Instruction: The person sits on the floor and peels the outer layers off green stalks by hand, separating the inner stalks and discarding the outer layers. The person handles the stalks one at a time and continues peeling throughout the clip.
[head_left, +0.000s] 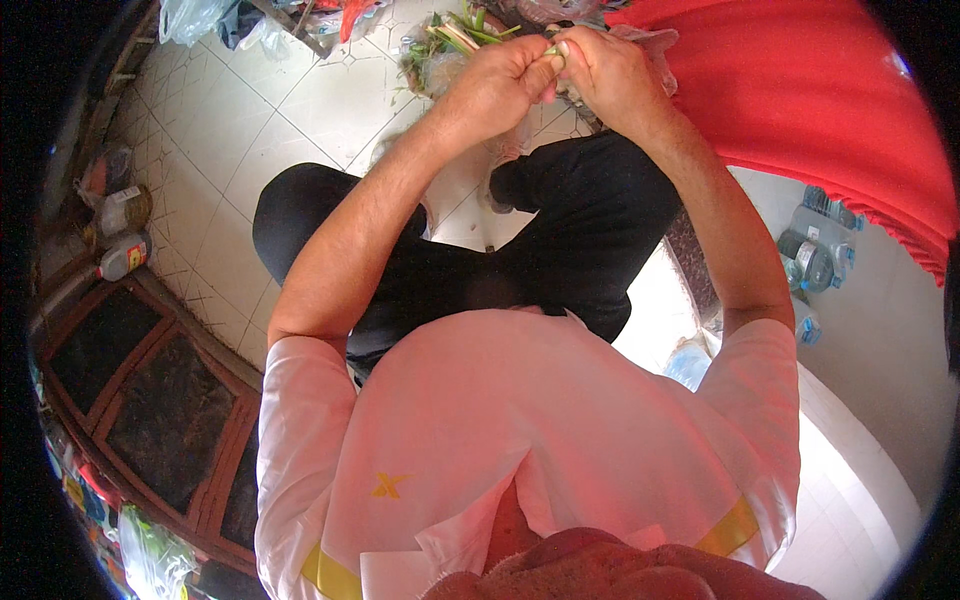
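My left hand (499, 88) and my right hand (611, 81) meet at the top of the view, above the floor beyond my knees. A short piece of pale green stem (553, 52) is pinched between their thumbs and fingers. Its lower part is hidden by the fingers. Just left of and beyond my left hand lies a loose heap of green stalks (472, 31) and leafy greens (429, 46). Some clear plastic (444, 71) shows under the heap. Behind my right hand is a crumpled, see-through plastic bag (651, 46).
White floor tiles (225, 157) surround my bent legs in black trousers (480, 277). A red cloth (810, 90) hangs at right, with several plastic bottles (817, 255) beneath it. Jars (124, 210) and a brown wooden cabinet (172, 420) line the left. Plastic bags (195, 19) lie top left.
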